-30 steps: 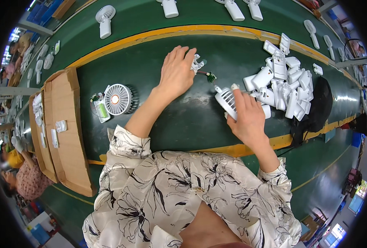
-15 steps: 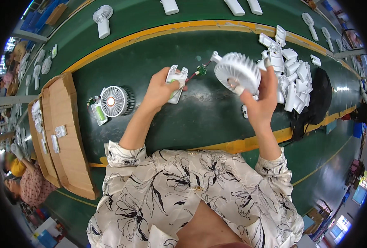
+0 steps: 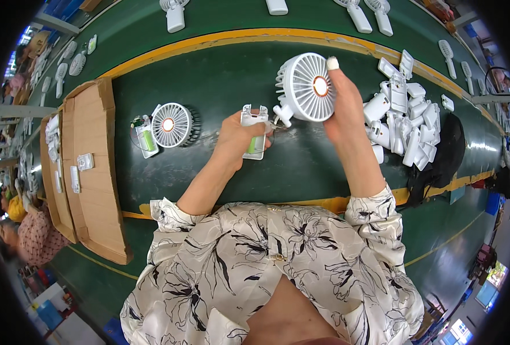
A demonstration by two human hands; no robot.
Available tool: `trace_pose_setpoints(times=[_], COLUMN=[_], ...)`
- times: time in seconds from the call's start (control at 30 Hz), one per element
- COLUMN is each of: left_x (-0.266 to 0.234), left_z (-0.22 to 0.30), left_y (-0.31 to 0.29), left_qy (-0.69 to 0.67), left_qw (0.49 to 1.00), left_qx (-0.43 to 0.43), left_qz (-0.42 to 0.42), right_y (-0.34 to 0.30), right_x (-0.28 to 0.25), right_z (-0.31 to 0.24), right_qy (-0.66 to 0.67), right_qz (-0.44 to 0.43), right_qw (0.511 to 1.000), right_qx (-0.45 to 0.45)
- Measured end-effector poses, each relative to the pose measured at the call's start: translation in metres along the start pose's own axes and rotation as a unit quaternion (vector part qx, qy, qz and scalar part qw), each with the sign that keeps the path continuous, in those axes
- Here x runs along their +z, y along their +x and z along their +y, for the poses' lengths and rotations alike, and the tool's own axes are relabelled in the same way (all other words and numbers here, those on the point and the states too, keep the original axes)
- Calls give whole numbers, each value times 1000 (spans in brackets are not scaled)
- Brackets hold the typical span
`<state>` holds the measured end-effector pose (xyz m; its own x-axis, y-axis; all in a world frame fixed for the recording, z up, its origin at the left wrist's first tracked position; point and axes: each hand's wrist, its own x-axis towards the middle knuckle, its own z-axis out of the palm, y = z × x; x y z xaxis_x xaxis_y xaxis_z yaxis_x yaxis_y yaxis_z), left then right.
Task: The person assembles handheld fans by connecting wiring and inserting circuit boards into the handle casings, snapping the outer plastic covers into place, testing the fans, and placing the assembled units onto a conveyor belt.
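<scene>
Above the green belt [image 3: 220,75], the right hand [image 3: 341,109] grips a white fan head [image 3: 305,86] by its rim while the left hand [image 3: 235,135] clasps the open handle shell [image 3: 253,131] just left of it, both likely light, stiff, thin plastic with delicate wires between.

Both hands, left [image 3: 239,137] and right [image 3: 341,106], are raised close together, fingers curled.

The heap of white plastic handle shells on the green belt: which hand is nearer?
Right. The right hand, holding the white round fan head, is just left of the heap of white plastic handle shells; the left hand is farther left.
</scene>
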<state>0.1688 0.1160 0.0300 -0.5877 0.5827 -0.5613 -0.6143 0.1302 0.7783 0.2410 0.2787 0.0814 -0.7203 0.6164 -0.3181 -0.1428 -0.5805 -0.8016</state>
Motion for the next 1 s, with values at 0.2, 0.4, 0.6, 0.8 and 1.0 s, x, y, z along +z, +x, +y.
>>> trace_pose_setpoints(times=[0.2,0.4,0.6,0.8,1.0], left_x=[13,12,7,15,6], left_z=[4,1,-6,-10,7], left_y=[-13,-16,-10,-7,-14], left_qy=[22,40,73,245,5], left_qw=[995,989,979,949,992], left_qx=[-2,18,46,179,63], left_qz=[-98,-139,-186,-88,-109], right_y=[40,37,37,36,30], right_x=[-15,-9,-12,-13,-42], right_z=[26,28,29,32,45], right_qy=[-258,-322,-317,-331,-289], right_qz=[-41,-81,-82,-72,-63], right_qw=[953,929,932,925,943], right_qx=[-151,-164,-157,-170,-152])
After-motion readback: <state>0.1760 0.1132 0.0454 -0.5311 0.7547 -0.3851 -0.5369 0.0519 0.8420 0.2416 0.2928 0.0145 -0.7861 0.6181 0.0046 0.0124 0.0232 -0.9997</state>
